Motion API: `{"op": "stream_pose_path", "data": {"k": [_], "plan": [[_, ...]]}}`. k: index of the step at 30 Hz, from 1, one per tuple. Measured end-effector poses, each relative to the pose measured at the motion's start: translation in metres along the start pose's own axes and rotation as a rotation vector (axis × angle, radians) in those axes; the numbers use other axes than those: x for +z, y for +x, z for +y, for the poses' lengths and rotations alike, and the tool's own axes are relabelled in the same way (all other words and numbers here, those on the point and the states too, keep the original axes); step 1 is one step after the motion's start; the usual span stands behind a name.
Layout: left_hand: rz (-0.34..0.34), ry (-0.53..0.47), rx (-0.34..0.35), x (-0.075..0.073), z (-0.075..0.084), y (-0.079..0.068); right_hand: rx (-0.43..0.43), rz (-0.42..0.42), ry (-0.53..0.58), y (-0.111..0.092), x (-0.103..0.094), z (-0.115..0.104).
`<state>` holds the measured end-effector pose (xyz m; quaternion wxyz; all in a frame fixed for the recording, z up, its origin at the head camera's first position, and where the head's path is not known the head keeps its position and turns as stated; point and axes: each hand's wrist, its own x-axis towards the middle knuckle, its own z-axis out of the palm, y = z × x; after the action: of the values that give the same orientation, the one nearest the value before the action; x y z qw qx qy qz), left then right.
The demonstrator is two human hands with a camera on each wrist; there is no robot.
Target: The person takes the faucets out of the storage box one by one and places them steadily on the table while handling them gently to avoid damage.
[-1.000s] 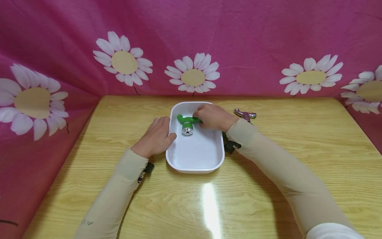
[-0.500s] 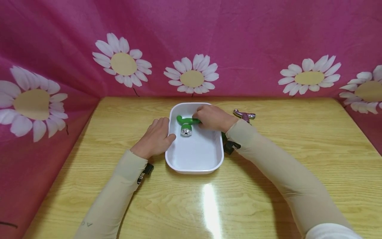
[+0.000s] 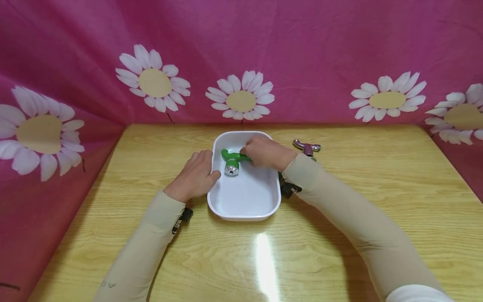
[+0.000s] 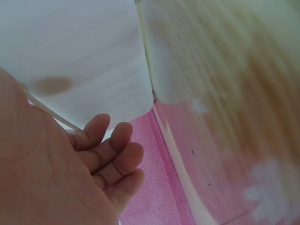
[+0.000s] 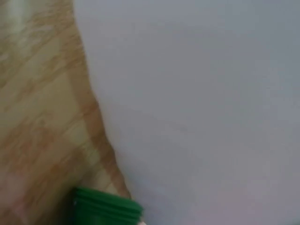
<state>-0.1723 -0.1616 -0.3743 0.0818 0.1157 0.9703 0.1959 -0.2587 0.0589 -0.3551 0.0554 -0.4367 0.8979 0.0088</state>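
A white plastic tub (image 3: 247, 201) stands on the table. Inside it, toward the far left, is a green tap (image 3: 232, 157) with a chrome end facing me. My right hand (image 3: 266, 152) reaches over the tub's right wall and pinches the tap's right end, its fingertips partly hidden behind the knuckles. At the left wall, my left hand (image 3: 194, 176) holds the tub, thumb over the rim and fingers along the outside. The left wrist view shows those bent fingers (image 4: 126, 161) beside the tub's white outer wall (image 4: 84, 56).
A purple-and-chrome tap (image 3: 307, 147) lies on the wooden table (image 3: 358, 167) to the right of the tub. Beside the tub's right wall, the right wrist view shows a ribbed green piece (image 5: 105, 207). A pink flowered cloth (image 3: 302, 63) hangs along the back and left.
The right hand and green tap have shifted slightly left and toward me within the tub. My left hand keeps its place at the wall. The head view has tilted up slightly.
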Motion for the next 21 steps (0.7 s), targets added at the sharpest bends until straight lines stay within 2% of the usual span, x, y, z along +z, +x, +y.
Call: {"op": "stream_pose_path", "data": {"k": [12,21], "plan": [[0.01,0.005,0.003,0.002,-0.001,0.001,-0.067,0.037,-0.062,-0.006,0.0,-0.004],[0.007,-0.007,0.007,0.001,-0.001,0.002,-0.031,-0.056,-0.025,-0.013,-0.003,-0.018]]}}
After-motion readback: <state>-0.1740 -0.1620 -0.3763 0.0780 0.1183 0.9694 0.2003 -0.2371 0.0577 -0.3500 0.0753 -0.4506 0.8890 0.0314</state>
